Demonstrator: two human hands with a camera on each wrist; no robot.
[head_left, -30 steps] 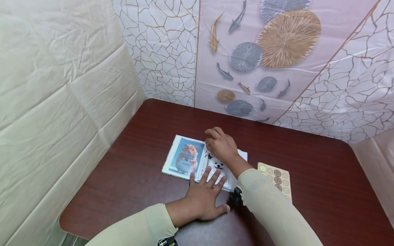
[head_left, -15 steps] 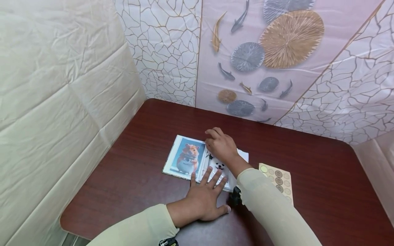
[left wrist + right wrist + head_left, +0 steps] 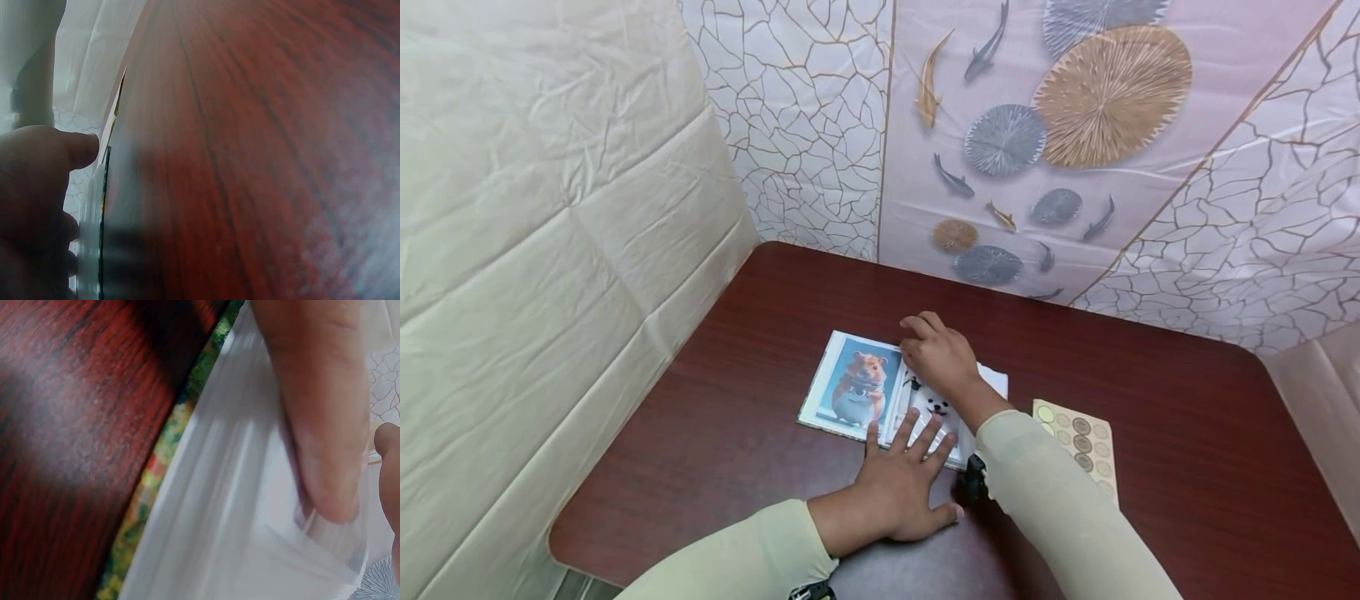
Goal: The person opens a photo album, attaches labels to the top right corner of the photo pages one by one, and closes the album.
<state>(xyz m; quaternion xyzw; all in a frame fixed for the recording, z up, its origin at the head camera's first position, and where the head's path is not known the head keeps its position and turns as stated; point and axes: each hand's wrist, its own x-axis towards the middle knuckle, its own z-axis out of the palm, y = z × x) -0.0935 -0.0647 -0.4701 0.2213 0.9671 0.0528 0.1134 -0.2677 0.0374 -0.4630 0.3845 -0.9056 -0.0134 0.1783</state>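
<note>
An open photo album lies on the table, with a hamster picture on its left page. On its right page a white dog picture shows partly between the hands. My left hand is spread, its fingertips resting on the lower edge of that page. My right hand bends over the page's top part and hides it. In the right wrist view, its fingertips hold a clear photo sleeve, the plastic folded around them. A colourful cover edge runs beneath the sleeves.
A beige sheet of round stickers lies right of the album, partly under the right sleeve. The dark red-brown table meets fabric-covered walls at the back and left. A black wrist device sits at the right wrist.
The head view has shifted very slightly. Both hands, the album and the sticker sheet keep their places relative to one another.
</note>
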